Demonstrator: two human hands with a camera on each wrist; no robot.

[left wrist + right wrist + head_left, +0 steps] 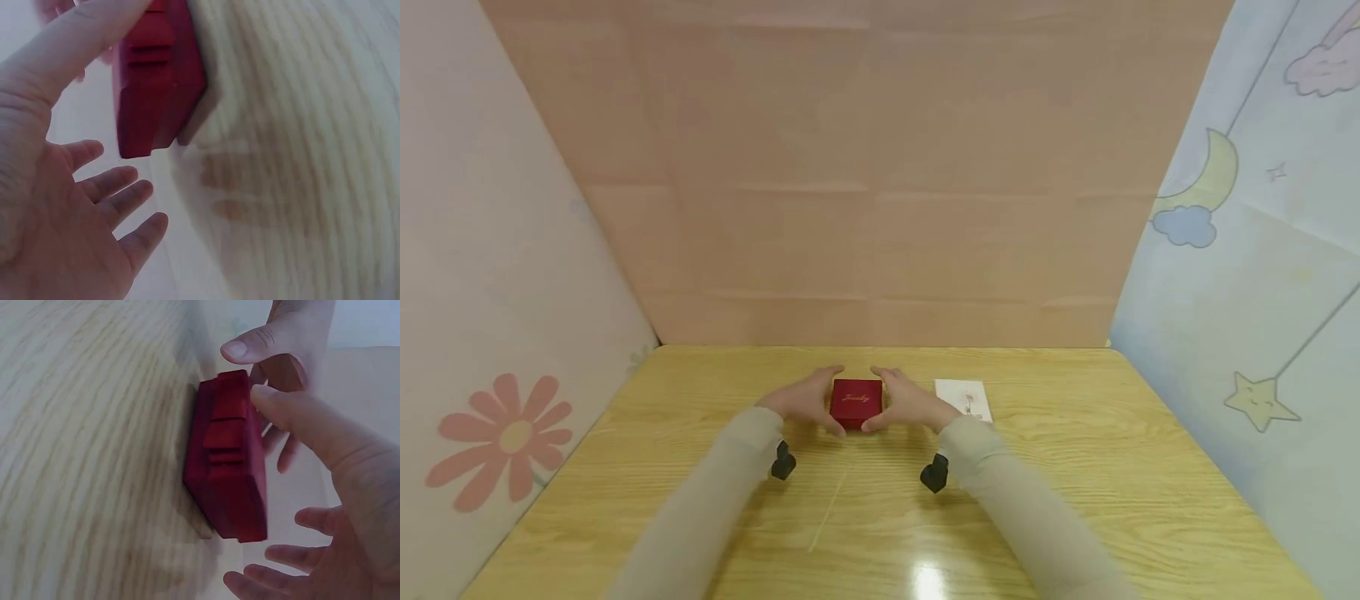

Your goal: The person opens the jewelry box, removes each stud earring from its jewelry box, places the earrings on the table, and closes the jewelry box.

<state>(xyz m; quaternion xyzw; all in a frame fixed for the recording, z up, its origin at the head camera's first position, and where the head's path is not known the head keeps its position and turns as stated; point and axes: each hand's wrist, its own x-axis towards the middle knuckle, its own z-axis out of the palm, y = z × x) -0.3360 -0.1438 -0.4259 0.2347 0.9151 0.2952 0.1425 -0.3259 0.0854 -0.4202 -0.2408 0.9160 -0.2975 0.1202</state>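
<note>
Peach sheet across the back, printed panels either side: flower panel at left, moon-and-star panel at right. Wood-grain table below, glare near its front edge. Red box with gold lettering on top looks to sit on the table, toward the far side, roughly centred between the forearms; central spot likely chosen so both hands reach it equally. Bow-like trim on its side, facing the wearer in the wrist views. White card lies flat just beyond the right wrist, partly covered by it, apart from the box; probably set aside to leave room. Left hand and right hand flank the box, one per side, thumbs at the near corners, fingers reaching round toward the far side; that framing probably serves to steady or square it evenly. Grip: both hands spread wide, thumbs well apart from the fingers, nothing clenched. Wrist views show the fingers clear of the box, only loosely bent. Right thumb tip overlaps the box's top edge, left thumb crosses it in its own wrist view; actual contact, can't tell. No firm hold visible on either side.
</note>
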